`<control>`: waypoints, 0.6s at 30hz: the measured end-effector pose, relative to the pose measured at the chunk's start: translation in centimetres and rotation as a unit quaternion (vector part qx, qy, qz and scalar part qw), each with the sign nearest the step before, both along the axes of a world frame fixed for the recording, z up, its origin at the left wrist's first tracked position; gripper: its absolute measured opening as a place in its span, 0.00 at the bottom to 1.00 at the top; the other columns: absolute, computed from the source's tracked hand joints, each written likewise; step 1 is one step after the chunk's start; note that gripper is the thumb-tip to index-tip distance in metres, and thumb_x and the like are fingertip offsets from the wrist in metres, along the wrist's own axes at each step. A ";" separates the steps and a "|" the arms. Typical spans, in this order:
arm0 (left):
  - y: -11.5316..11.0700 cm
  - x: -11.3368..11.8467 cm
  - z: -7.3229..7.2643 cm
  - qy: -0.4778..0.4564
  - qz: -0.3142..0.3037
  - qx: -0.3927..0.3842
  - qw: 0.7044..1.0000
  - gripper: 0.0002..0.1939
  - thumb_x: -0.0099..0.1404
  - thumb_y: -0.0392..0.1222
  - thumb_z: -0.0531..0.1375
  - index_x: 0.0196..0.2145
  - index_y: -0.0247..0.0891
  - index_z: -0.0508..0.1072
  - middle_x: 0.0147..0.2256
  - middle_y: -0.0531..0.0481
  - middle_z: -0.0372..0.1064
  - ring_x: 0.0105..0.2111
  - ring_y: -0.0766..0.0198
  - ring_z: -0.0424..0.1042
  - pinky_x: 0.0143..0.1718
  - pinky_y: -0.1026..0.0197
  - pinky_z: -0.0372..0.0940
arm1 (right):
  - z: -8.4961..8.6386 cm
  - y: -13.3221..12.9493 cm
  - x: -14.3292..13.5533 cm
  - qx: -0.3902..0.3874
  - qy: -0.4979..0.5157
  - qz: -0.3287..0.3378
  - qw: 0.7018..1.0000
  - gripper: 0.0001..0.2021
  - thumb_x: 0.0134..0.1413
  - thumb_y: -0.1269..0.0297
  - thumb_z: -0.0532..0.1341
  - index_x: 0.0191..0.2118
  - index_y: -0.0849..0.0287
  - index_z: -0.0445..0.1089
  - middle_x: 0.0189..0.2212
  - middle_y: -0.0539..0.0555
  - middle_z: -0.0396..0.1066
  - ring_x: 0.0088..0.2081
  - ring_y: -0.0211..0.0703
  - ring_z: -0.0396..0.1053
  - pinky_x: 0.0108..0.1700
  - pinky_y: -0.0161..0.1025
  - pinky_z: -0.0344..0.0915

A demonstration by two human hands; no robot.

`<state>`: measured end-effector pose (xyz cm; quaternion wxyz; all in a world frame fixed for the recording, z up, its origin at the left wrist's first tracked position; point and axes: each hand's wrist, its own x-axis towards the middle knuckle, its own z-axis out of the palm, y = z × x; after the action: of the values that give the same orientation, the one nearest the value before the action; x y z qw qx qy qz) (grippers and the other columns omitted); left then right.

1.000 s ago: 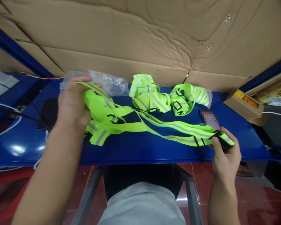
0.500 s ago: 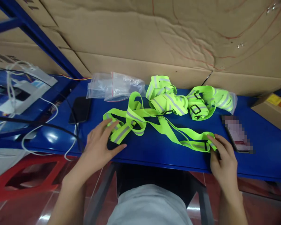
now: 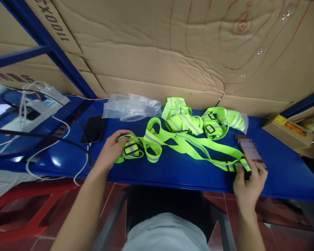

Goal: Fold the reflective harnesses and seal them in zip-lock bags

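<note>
L hand (image 3: 112, 150), left of ctr — grip closed on bunched end of neon strap (image 3: 181, 144). R hand (image 3: 250, 181), lower right — grip pinching other end, nr phone (image 3: 252, 150) on tabletop (image 3: 172, 175).

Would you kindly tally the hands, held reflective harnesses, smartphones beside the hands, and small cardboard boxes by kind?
Hands: 2 (left hand, right hand)
Reflective harness: 1
Smartphones: 2 (dark smartphone, lit smartphone)
Small cardboard box: 1
Total: 6

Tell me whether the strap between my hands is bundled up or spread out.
Mostly spread out: the neon strap runs along the blue table between left hand and right hand, with loops nearer the left.
</note>
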<state>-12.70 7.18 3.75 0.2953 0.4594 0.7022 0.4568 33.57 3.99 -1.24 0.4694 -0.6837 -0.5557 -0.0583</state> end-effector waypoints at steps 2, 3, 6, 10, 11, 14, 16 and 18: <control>0.0 0.1 0.1 0.013 -0.006 -0.001 1.000 0.24 0.64 0.55 0.60 0.50 0.37 0.77 0.36 0.45 0.79 0.32 0.54 0.78 0.31 0.56 0.74 | -0.1 0.0 0.0 0.001 0.002 -0.006 1.000 0.25 0.68 0.51 0.60 0.61 0.63 0.77 0.46 0.64 0.68 0.51 0.58 0.68 0.57 0.56 0.67; -0.3 0.3 0.3 0.034 -0.004 0.012 0.999 0.24 0.64 0.54 0.60 0.51 0.37 0.76 0.41 0.43 0.79 0.38 0.52 0.80 0.38 0.53 0.76 | -0.1 0.0 0.0 -0.005 0.003 -0.005 1.000 0.26 0.68 0.51 0.60 0.62 0.63 0.77 0.44 0.63 0.67 0.49 0.57 0.68 0.55 0.56 0.67; -1.6 1.2 1.2 0.206 -0.037 0.074 0.975 0.20 0.64 0.44 0.59 0.53 0.43 0.75 0.61 0.41 0.71 0.61 0.44 0.71 0.61 0.42 0.68 | -0.1 0.0 -0.1 -0.031 -0.005 0.012 0.999 0.27 0.68 0.51 0.60 0.64 0.61 0.74 0.43 0.61 0.67 0.45 0.54 0.70 0.53 0.53 0.68; -2.4 2.4 1.3 0.383 -0.182 0.030 0.905 0.22 0.66 0.35 0.54 0.55 0.45 0.75 0.60 0.42 0.75 0.60 0.41 0.73 0.61 0.35 0.67 | -0.1 0.1 -0.4 -0.039 -0.034 0.045 0.998 0.24 0.69 0.51 0.59 0.63 0.58 0.75 0.47 0.63 0.71 0.47 0.55 0.72 0.53 0.51 0.68; -2.2 2.5 1.1 0.386 -0.196 0.005 0.901 0.22 0.66 0.35 0.55 0.55 0.44 0.75 0.57 0.40 0.76 0.58 0.39 0.75 0.59 0.34 0.69 | -0.1 0.2 -0.4 -0.041 -0.040 0.049 0.997 0.24 0.70 0.51 0.59 0.63 0.58 0.75 0.48 0.64 0.72 0.48 0.56 0.73 0.53 0.52 0.68; -1.3 2.2 0.1 0.368 -0.174 -0.027 0.913 0.26 0.64 0.36 0.57 0.60 0.43 0.72 0.56 0.36 0.75 0.59 0.35 0.74 0.56 0.34 0.71 | -0.1 0.1 -0.5 -0.052 -0.037 0.050 0.997 0.26 0.70 0.49 0.59 0.64 0.60 0.74 0.52 0.66 0.75 0.52 0.59 0.74 0.56 0.54 0.68; -0.8 1.5 -0.4 0.331 -0.149 -0.001 0.932 0.30 0.63 0.35 0.57 0.63 0.43 0.67 0.60 0.35 0.72 0.61 0.37 0.72 0.58 0.35 0.71 | 0.0 -0.1 -0.5 -0.064 -0.008 0.041 0.997 0.29 0.68 0.46 0.60 0.64 0.61 0.74 0.55 0.67 0.76 0.55 0.62 0.75 0.57 0.56 0.68; -0.4 0.6 -0.5 0.297 -0.136 0.033 0.945 0.29 0.63 0.36 0.57 0.63 0.42 0.63 0.62 0.35 0.69 0.61 0.39 0.73 0.59 0.38 0.72 | 0.3 -0.3 -0.4 -0.080 0.053 0.016 0.995 0.31 0.66 0.43 0.62 0.64 0.60 0.74 0.57 0.67 0.77 0.57 0.66 0.75 0.58 0.59 0.68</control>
<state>-12.15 6.74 3.21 0.1175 0.6748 0.6733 0.2784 33.15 3.70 -0.96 0.4427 -0.7121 -0.5440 0.0303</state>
